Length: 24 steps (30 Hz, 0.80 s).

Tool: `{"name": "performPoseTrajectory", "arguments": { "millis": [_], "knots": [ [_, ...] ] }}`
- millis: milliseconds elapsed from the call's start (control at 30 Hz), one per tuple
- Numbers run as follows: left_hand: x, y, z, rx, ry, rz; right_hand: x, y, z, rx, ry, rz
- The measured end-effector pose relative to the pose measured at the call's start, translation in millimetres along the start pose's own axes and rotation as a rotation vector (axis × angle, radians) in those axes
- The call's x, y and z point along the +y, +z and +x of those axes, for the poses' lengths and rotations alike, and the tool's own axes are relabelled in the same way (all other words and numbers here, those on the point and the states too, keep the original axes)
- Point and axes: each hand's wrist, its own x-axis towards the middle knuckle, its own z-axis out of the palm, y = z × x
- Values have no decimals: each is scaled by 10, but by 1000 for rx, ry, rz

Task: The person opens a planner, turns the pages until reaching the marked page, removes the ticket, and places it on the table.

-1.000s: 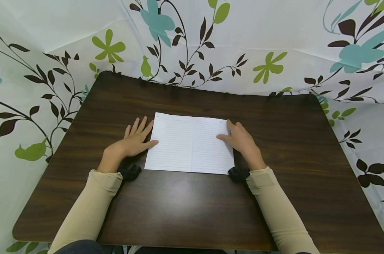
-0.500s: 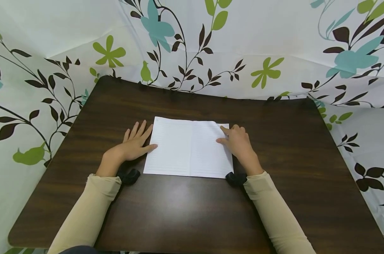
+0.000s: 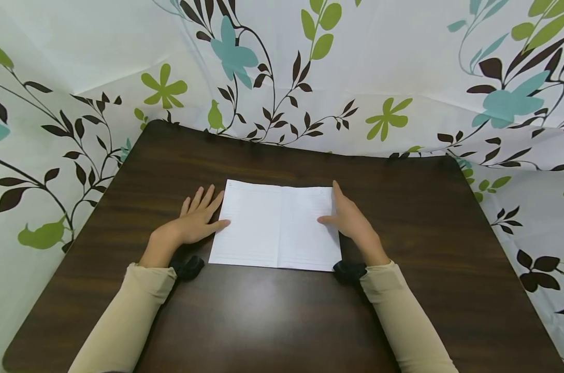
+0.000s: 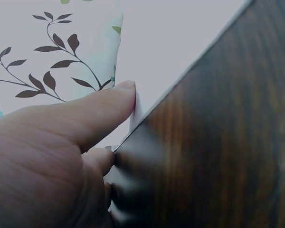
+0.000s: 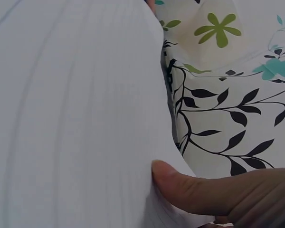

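A notebook (image 3: 251,228) with ruled white pages lies spread on the dark wooden table (image 3: 258,321). My left hand (image 3: 190,223) rests at its left edge, fingers straight and spread on the tabletop, thumb laid over the page margin. In the left wrist view the thumb (image 4: 109,107) touches the white page. At the right edge, my right hand (image 3: 353,220) pinches the notebook, thumb on the page and index finger stretched along the side. The right wrist view has this thumb (image 5: 180,187) pressing into the paper, which bends there; the other fingers are mostly hidden.
A white curtain (image 3: 277,62) printed with leaves, flowers and birds hangs behind the table and along both sides. Black devices (image 3: 188,268) sit at both wrists, next to the notebook's lower corners. Pale sleeves (image 3: 128,311) cover the forearms.
Half a second ago the right page's top corner was lifted under my right index finger; now it lies down and that finger is straightened. My left hand stays in place. The head view has tilted up.
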Motion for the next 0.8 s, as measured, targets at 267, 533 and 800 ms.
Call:
{"name": "performPoseTrajectory", "arguments": {
  "millis": [267,533,800],
  "knots": [
    [-34,40,10,14,4,-1,20,-103,-41,-25,1,71],
    [-25,34,6,11,6,3,10,-183,-109,32,-121,64],
    [-13,6,-15,11,20,-24,-95,-228,-218,39,-196,77]
  ]
}}
